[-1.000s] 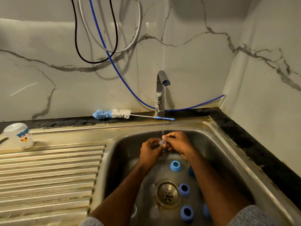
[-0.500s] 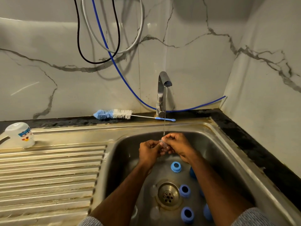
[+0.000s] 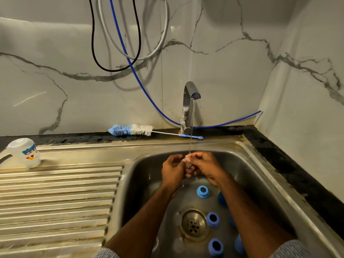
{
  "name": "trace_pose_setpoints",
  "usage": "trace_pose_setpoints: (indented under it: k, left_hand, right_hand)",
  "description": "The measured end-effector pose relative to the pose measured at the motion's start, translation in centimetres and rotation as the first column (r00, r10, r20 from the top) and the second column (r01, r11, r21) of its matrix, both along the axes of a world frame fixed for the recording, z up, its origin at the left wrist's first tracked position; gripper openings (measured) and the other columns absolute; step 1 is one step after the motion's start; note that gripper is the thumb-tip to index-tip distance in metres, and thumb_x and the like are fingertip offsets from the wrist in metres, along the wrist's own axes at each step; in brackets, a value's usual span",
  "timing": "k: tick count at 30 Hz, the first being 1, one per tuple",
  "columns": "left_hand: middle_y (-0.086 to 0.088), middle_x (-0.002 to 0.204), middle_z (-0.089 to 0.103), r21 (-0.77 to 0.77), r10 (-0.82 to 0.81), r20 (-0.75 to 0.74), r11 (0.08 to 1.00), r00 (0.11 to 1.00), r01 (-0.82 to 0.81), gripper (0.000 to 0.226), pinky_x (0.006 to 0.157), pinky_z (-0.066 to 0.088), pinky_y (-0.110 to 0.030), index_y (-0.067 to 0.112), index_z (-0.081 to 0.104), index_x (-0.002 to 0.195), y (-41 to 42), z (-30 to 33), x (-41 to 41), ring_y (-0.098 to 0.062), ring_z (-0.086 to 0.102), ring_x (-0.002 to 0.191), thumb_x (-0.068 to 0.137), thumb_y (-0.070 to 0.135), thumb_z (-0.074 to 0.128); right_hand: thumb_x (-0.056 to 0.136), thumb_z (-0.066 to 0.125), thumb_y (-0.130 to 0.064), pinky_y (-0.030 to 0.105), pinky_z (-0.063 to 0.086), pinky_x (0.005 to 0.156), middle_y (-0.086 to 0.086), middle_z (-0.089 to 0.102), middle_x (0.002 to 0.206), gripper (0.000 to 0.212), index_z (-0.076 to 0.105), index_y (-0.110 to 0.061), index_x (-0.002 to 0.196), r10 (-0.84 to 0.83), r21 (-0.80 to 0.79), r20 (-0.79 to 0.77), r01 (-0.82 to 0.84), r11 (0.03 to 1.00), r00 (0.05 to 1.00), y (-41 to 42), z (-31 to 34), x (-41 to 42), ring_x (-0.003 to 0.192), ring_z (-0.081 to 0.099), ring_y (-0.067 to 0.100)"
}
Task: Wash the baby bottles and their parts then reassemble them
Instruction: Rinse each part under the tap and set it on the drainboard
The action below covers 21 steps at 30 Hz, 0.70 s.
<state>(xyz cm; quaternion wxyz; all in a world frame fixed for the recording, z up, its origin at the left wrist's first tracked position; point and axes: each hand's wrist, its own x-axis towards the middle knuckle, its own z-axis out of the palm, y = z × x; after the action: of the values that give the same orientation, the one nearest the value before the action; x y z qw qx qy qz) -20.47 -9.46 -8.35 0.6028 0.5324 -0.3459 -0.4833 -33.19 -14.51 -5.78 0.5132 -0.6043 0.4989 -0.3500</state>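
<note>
Left hand (image 3: 172,171) and right hand (image 3: 203,167) together pinch a small clear bottle part (image 3: 188,162) under the tap (image 3: 189,107) stream, above the sink (image 3: 260,183) basin's back edge. Blue rings (image 3: 212,219) await washing; reassembly apparently not begun.

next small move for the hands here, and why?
Probably keep turning the small clear part under the stream, then set it on the drainboard. Both the left hand and right hand pinch it right where the tap water lands, and blue rings wait unwashed in the sink.
</note>
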Motion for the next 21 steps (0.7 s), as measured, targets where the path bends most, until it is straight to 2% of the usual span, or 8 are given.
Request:
trace_pose_setpoints:
  k: [3,5,8,10,15,18,21]
  left_hand:
    - [-0.009,0.112,0.073,-0.089,-0.098,0.067,0.991,0.993,0.104,0.031,0.085,0.062,-0.048,0.017,0.066,0.125,0.0,-0.3,0.1,-0.026,0.074,0.099,0.095,0.008,0.066]
    - [-0.006,0.114,0.074,-0.132,-0.158,0.148,0.975,0.976,0.178,0.034,0.09,0.06,-0.047,0.017,0.068,0.125,0.2,-0.5,0.3,-0.024,0.072,0.103,0.092,0.011,0.071]
    - [-0.002,0.114,0.074,-0.159,-0.174,0.213,0.965,0.961,0.21,0.045,0.085,0.062,-0.039,0.02,0.063,0.13,0.4,-0.5,0.2,-0.019,0.074,0.1,0.089,0.007,0.074]
    - [-0.003,0.114,0.074,-0.171,-0.158,0.221,0.965,0.962,0.198,0.045,0.083,0.062,-0.037,0.019,0.062,0.133,0.4,-0.4,0.2,-0.02,0.075,0.098,0.091,0.007,0.071]
    - [-0.009,0.107,0.076,-0.18,-0.195,0.118,0.96,0.974,0.214,0.03,0.085,0.061,-0.036,0.011,0.068,0.124,0.4,0.0,1.1,-0.027,0.074,0.098,0.094,0.013,0.068]
    - [-0.013,0.106,0.076,-0.138,-0.203,0.042,0.969,0.978,0.207,0.025,0.083,0.062,-0.037,0.008,0.069,0.118,0.3,0.0,1.3,-0.031,0.074,0.095,0.095,0.015,0.066]
    - [-0.016,0.097,0.076,-0.075,-0.105,-0.019,0.992,0.994,0.103,0.016,0.072,0.062,-0.032,0.003,0.07,0.107,0.0,-0.1,1.2,-0.03,0.075,0.085,0.095,0.012,0.065]
  right_hand:
    - [0.096,0.065,-0.018,0.022,0.055,0.059,0.006,0.074,0.086,0.009,0.073,-0.013,0.098,-0.127,-0.056,-0.049,0.124,0.991,0.991,-0.3,-0.3,0.3,0.069,0.068,0.013]
    - [0.095,0.066,-0.017,0.025,0.057,0.063,0.009,0.074,0.085,0.011,0.073,-0.009,0.098,-0.156,-0.049,-0.031,0.154,0.987,0.987,-0.5,-0.4,0.3,0.068,0.067,0.015]
    - [0.094,0.068,-0.018,0.034,0.061,0.073,0.011,0.075,0.085,0.011,0.073,-0.008,0.094,-0.151,-0.018,-0.016,0.15,0.988,0.988,-0.5,-0.2,0.0,0.071,0.069,0.018]
    - [0.094,0.068,-0.018,0.036,0.062,0.074,0.011,0.076,0.083,0.011,0.072,-0.008,0.093,-0.11,0.022,0.007,0.11,0.994,0.994,-0.5,0.0,-0.2,0.069,0.069,0.019]
    - [0.092,0.071,-0.019,0.025,0.059,0.059,0.009,0.076,0.084,0.012,0.071,-0.009,0.097,-0.115,0.035,0.032,0.114,0.993,0.993,-0.6,0.4,-0.4,0.063,0.07,0.014]
    - [0.092,0.071,-0.021,0.027,0.06,0.062,0.009,0.076,0.086,0.01,0.072,-0.012,0.095,-0.12,0.041,0.062,0.118,0.992,0.991,-0.6,0.5,-0.6,0.068,0.071,0.015]
    - [0.092,0.07,-0.016,0.031,0.061,0.069,0.01,0.076,0.096,0.009,0.074,-0.014,0.099,0.001,0.068,0.162,-0.012,0.998,0.987,-0.7,0.7,-1.0,0.078,0.071,0.017]
